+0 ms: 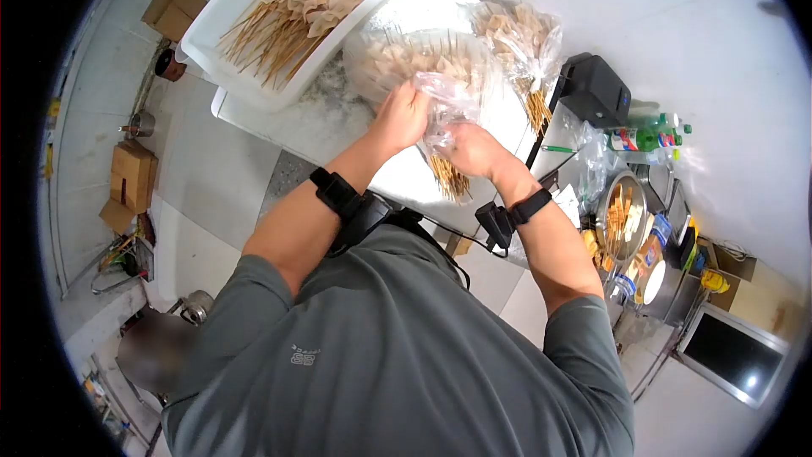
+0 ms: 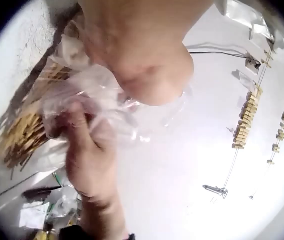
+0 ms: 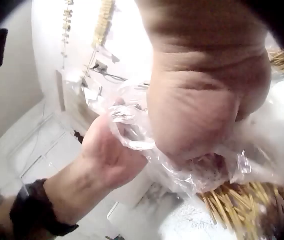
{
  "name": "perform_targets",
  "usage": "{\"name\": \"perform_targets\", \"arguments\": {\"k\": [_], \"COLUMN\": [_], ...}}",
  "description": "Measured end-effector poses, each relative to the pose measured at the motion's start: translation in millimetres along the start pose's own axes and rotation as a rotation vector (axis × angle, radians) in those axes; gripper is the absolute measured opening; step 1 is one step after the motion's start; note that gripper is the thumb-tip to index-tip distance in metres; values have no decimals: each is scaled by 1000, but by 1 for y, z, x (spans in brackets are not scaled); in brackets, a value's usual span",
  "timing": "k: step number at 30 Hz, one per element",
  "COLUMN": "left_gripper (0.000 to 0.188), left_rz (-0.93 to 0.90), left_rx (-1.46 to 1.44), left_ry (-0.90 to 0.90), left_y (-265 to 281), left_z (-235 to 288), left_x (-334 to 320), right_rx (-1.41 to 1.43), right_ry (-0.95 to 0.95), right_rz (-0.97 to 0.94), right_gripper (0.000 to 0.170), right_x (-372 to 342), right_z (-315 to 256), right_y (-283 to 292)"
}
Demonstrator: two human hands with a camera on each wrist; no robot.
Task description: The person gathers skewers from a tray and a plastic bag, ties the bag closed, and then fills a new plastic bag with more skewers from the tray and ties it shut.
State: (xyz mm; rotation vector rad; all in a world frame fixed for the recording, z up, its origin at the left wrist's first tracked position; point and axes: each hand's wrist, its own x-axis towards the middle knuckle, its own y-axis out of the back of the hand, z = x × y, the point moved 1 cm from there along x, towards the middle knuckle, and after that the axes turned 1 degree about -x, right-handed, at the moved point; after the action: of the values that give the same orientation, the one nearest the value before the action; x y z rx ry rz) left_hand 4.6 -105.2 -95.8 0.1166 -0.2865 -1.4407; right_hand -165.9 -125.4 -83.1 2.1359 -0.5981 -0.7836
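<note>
A clear plastic bag (image 1: pixel 448 89) of skewers lies on the white table (image 1: pixel 338 131) in front of me, pale sliced food at its far end. Its bamboo sticks (image 1: pixel 448 178) poke out toward my body. My left hand (image 1: pixel 402 118) grips the gathered plastic on the left side. On the right, my right hand (image 1: pixel 474 152) pinches the bag's plastic just above the sticks. In the right wrist view the film (image 3: pixel 132 132) stretches between both hands, and my right palm hides its own fingertips.
A white tub (image 1: pixel 254 97) heaped with skewers (image 1: pixel 309 8) stands at the back left. Another bagged bundle (image 1: pixel 518 34) lies right of my hands, near a black box-shaped device (image 1: pixel 596 89). Further right are green bottles (image 1: pixel 655 137) and a metal pot (image 1: pixel 622 211) holding sticks.
</note>
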Motion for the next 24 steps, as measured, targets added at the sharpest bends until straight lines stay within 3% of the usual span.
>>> {"name": "perform_targets", "arguments": {"k": [4, 7, 9, 10, 12, 13, 15, 16, 18, 19, 21, 22, 24], "left_gripper": [38, 42, 44, 44, 47, 47, 39, 39, 31, 31, 31, 31, 25], "left_rz": [-41, 21, -76, -77, -69, -72, -86, -87, 90, 96, -126, -124, -157], "left_rx": [-164, -187, -214, -213, -191, -191, -24, -25, -215, -213, -23, -24, -110], "left_ry": [121, 163, 366, 366, 357, 357, 236, 236, 12, 13, 109, 111, 214], "left_y": [-8, -9, -2, -2, -3, -3, -2, -7, -15, -12, -5, -2, 0], "left_z": [-17, -15, 1, -1, -4, -5, -4, -2, 5, 6, 6, 5, 3], "left_x": [18, 22, 21, 20, 20, 20, 22, 19, 14, 15, 17, 18, 21], "right_rx": [24, 148, -82, -82, 311, 311, -28, -28, -118, -119, -183, -183, 335], "right_ry": [43, 135, 185, 185, 18, 15, -50, -52, 0, 5, 51, 53, 47], "right_rz": [3, 148, 344, 344, 366, 368, 337, 337, 315, 312, 119, 116, 412], "right_gripper": [25, 24, 28, 28, 25, 25, 25, 25, 23, 23, 26, 26, 33], "right_x": [-1, -2, -3, -3, -2, -3, -1, -2, -1, 1, 2, 0, -3], "right_z": [-9, -4, -5, -5, -8, -12, -20, -21, -23, -21, -14, -10, 2], "right_y": [0, -4, -3, -2, 7, 8, 9, 10, 13, 15, 19, 15, 12]}}
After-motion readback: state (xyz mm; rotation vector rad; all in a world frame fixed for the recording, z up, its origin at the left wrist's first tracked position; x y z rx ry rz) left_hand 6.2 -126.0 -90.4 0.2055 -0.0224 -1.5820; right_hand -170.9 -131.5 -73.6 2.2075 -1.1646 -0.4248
